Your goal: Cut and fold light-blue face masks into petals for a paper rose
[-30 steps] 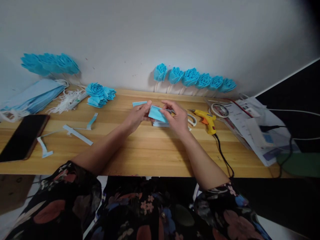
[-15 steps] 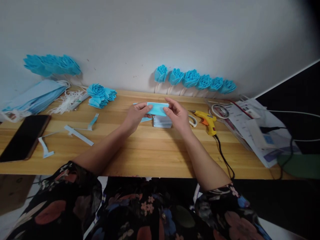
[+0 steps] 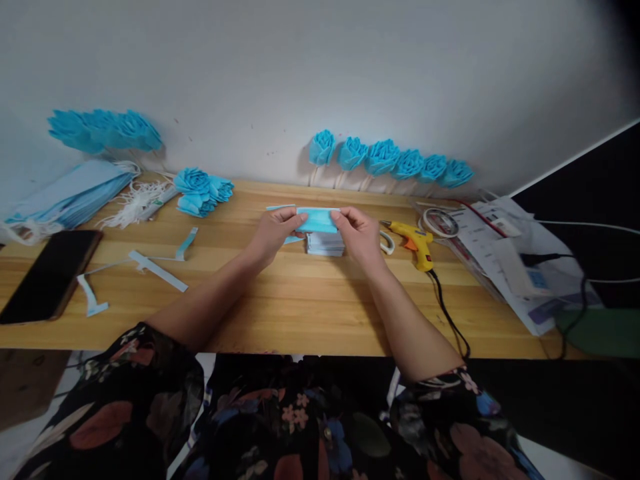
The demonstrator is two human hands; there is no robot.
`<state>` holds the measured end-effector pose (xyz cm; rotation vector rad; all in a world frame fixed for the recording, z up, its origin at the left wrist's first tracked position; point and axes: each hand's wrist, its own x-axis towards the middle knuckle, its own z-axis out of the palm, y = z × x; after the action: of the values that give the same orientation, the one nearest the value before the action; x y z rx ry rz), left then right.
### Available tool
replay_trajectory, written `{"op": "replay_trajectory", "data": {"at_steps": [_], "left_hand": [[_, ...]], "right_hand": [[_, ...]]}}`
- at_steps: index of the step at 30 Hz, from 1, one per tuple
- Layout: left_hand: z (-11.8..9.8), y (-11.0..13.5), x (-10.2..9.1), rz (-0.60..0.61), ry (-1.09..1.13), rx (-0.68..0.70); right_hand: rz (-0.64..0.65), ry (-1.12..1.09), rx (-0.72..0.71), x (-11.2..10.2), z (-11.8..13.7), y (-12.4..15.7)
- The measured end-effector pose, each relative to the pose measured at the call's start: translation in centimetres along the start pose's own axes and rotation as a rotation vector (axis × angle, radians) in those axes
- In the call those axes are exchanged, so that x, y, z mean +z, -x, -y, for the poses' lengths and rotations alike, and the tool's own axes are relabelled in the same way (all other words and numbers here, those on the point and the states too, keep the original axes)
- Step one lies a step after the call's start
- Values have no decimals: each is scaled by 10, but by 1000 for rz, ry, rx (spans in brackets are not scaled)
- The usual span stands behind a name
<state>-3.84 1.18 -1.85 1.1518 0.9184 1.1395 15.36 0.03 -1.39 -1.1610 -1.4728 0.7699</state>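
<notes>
Between my two hands stretches a piece of blue mask fabric [image 3: 319,220], held level just above the table. My left hand [image 3: 274,233] pinches its left end, thumb on top. At the other end, my right hand [image 3: 359,233] grips the right edge between thumb and fingers. Directly below lies a stack of pale cut pieces [image 3: 325,245], partly covered by the fabric. Scraps of blue fabric show behind my left hand. Close to my right hand, a pair of scissors [image 3: 387,244] shows only a white handle loop.
A yellow glue gun [image 3: 417,245] and a tape roll [image 3: 440,223] lie right, beside papers [image 3: 530,313]. Blue fabric roses [image 3: 383,157] lean against the wall; more roses [image 3: 203,191] lie left. Face masks [image 3: 75,193], white ear loops [image 3: 135,200], trimmed strips [image 3: 159,271] and a phone [image 3: 50,277] are left.
My right thumb and fingers have shifted from the fabric's face to its right edge, the raised fingers now curled in. The fabric has moved slightly right and its pleats show more.
</notes>
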Motion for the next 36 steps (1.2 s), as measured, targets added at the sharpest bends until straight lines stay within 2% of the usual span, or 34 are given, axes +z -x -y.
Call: {"op": "replay_trajectory", "data": {"at_steps": [11,18,22,24,26,31,36], "left_hand": [[0,0,0,18,-58,11],[-17,7,4,17,-593,376],[-15,6,4,30,-694,421],[-13,6,4,11,-647,407],[-13,6,4,-9,-529,367],[-9,7,5,-32,-143,129],[0,2,2,32,-37,52]], "right_hand": [[-44,42,-25,-1,3,1],[40,290,-259,-1,6,5],[108,378,-380,1,7,7],[115,362,-382,1,9,8],[117,295,-325,0,11,9],[214,154,-188,-1,10,8],[178,169,-157,4,3,6]]}}
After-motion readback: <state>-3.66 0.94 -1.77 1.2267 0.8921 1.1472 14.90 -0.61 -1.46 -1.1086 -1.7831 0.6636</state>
